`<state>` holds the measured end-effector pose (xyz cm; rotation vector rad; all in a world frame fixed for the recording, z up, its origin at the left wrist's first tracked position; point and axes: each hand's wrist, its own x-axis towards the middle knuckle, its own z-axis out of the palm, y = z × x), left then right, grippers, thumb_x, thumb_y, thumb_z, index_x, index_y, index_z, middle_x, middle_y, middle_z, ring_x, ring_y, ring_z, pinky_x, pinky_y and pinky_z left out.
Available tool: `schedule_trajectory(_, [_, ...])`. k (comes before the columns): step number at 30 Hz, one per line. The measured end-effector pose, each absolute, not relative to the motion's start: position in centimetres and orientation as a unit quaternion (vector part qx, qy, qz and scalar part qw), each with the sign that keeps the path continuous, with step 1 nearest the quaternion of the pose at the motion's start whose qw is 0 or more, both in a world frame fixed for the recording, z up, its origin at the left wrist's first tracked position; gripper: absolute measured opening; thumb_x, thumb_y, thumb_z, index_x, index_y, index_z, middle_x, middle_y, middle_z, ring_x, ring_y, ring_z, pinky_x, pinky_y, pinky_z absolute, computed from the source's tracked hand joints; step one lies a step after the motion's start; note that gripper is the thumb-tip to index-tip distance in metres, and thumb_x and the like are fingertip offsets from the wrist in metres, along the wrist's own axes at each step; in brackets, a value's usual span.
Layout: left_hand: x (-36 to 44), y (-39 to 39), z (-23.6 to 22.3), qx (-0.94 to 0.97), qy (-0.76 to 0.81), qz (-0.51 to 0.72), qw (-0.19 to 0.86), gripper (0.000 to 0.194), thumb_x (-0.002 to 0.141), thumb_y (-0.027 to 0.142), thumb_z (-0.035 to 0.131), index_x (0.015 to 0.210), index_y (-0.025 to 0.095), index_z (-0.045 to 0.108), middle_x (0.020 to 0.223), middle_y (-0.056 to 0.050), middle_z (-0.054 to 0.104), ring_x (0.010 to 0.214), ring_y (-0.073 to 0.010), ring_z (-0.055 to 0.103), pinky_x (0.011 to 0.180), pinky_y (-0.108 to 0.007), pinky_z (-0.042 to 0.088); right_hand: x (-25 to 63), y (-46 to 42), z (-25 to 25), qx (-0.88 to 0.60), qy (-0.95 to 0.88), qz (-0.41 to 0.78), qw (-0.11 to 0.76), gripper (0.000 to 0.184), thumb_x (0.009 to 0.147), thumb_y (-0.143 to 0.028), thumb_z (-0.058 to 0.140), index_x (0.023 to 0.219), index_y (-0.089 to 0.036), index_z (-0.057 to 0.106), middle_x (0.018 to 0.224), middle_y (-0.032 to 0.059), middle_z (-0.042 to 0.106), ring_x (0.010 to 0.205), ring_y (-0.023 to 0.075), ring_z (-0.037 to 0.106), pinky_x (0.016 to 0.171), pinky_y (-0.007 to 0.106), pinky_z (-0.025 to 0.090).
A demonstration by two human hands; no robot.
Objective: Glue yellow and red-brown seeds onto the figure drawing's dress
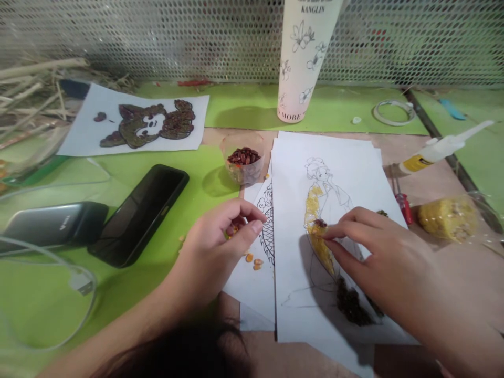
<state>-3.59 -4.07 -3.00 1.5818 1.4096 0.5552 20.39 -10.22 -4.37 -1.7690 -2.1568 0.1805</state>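
Right hand point(378, 249): thumb and fingertips point(326, 233) close together on the drawing sheet point(354, 178), at the edge of the yellow grain patch point(317, 244). A dark seed point(320, 223) sits right at the tips; can't tell if it's pinched or just pressed down. Left hand point(210, 249) is curled, pinching a few reddish seeds point(237, 226) against the thumb, over the edge of the sheet with a dragon outline point(266, 226).

Handling: small tip pinches look right for this scale; the low right wrist keeps the hand steady over the line.

Loose orange seeds point(254, 261) lie just below the left fingers. Dark seed patch point(350, 303) lies lower on the drawing. Further out: plastic cup of red-brown seeds point(243, 160), glue tube point(437, 149), bag of yellow grain point(447, 219). Left side: black phone point(137, 215), grey power bank point(55, 227). Far: seed-filled animal picture point(147, 123), tall paper cup point(305, 58).
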Motion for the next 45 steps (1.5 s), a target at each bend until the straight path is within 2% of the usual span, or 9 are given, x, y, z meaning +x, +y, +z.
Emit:
schedule_trajectory(4, [-3.6,-3.9,-2.9,0.639,0.575,0.218,0.462,0.024,0.080,0.042,0.056,0.086,0.021,0.067,0.071,0.001,0.062,0.063,-0.0139,0.055,0.057,-0.027,0.041,20.8,-10.8,-4.6,-0.578,-0.804,0.055,0.126,0.029,0.097,-0.020,0.047,0.081,-0.023,0.071,0.086,0.0065,0.068,0.073,0.0192,0.062,0.064,0.035,0.047])
schedule_trajectory(9, [-3.7,-4.0,-2.9,0.664,0.577,0.208,0.428,0.023,0.083,0.041,0.056,0.088,0.022,0.067,0.072,0.001,0.065,0.065,-0.0143,0.057,0.059,-0.028,0.043,20.7,-10.8,-5.2,-0.604,-0.785,0.059,0.126,0.027,0.097,-0.024,0.049,0.082,-0.023,0.071,0.087,0.0079,0.068,0.075,0.0212,0.061,0.064,0.037,0.048])
schedule_trajectory(14, [-3.9,-4.0,-3.0,0.700,0.561,0.204,0.392,0.018,0.085,0.036,0.057,0.089,0.022,0.067,0.075,0.002,0.064,0.068,-0.0138,0.058,0.063,-0.028,0.045,20.7,-10.3,-3.1,-0.571,-0.810,0.047,0.124,0.027,0.097,-0.019,0.049,0.084,-0.024,0.072,0.083,0.0042,0.069,0.070,0.0171,0.064,0.061,0.031,0.050])
schedule_trajectory(17, [-4.6,-3.5,-2.7,0.746,0.536,0.188,0.348,0.018,0.087,0.035,0.055,0.090,0.021,0.066,0.079,0.001,0.064,0.070,-0.0142,0.057,0.063,-0.028,0.043,21.0,-10.6,-1.4,-0.555,-0.816,-0.010,0.161,0.019,0.097,-0.020,0.053,0.095,-0.023,0.072,0.087,0.0033,0.070,0.076,0.0160,0.067,0.066,0.029,0.052])
schedule_trajectory(21, [-6.2,-2.7,-1.3,0.826,0.476,0.119,0.277,0.016,0.089,0.029,0.055,0.088,0.019,0.067,0.089,-0.002,0.065,0.080,-0.0160,0.059,0.071,-0.030,0.041,21.6,-11.8,-0.2,-0.570,-0.784,-0.092,0.229,0.011,0.095,-0.023,0.060,0.099,-0.021,0.070,0.092,0.0065,0.067,0.084,0.0208,0.065,0.075,0.035,0.051])
schedule_trajectory(26, [-7.5,-3.2,0.2,0.889,0.382,0.070,0.242,0.014,0.089,0.017,0.057,0.089,0.018,0.070,0.091,-0.002,0.066,0.084,-0.0154,0.059,0.077,-0.030,0.040,22.7,-13.7,0.9,-0.548,-0.821,-0.083,0.135,0.028,0.100,-0.028,0.043,0.103,-0.022,0.070,0.100,0.0100,0.070,0.093,0.0302,0.063,0.076,0.046,0.049])
schedule_trajectory(29, [-7.1,-4.2,0.4,0.906,0.347,0.039,0.241,0.011,0.086,0.014,0.061,0.089,0.016,0.072,0.091,-0.003,0.067,0.084,-0.0156,0.060,0.076,-0.029,0.039,23.1,-14.8,1.5,-0.509,-0.853,-0.070,0.092,0.035,0.101,-0.024,0.035,0.101,-0.023,0.070,0.099,0.0099,0.072,0.092,0.0298,0.064,0.081,0.049,0.048])
schedule_trajectory(38, [-5.8,-5.9,-0.5,0.940,0.295,-0.001,0.172,0.018,0.087,0.011,0.057,0.081,0.018,0.072,0.083,-0.003,0.064,0.072,-0.0157,0.054,0.063,-0.033,0.031,21.9,-17.1,1.5,-0.535,-0.833,-0.051,0.133,0.015,0.098,-0.024,0.052,0.098,-0.024,0.067,0.096,0.0033,0.072,0.087,0.0221,0.065,0.077,0.038,0.048])
schedule_trajectory(45, [-5.6,-5.4,-0.6,0.929,0.299,-0.011,0.219,0.017,0.088,0.011,0.055,0.081,0.016,0.069,0.085,-0.003,0.065,0.078,-0.0165,0.058,0.072,-0.033,0.037,22.2,-17.2,1.1,-0.569,-0.804,-0.033,0.173,0.011,0.098,-0.026,0.055,0.098,-0.023,0.065,0.093,0.0029,0.072,0.086,0.0213,0.066,0.078,0.038,0.048])
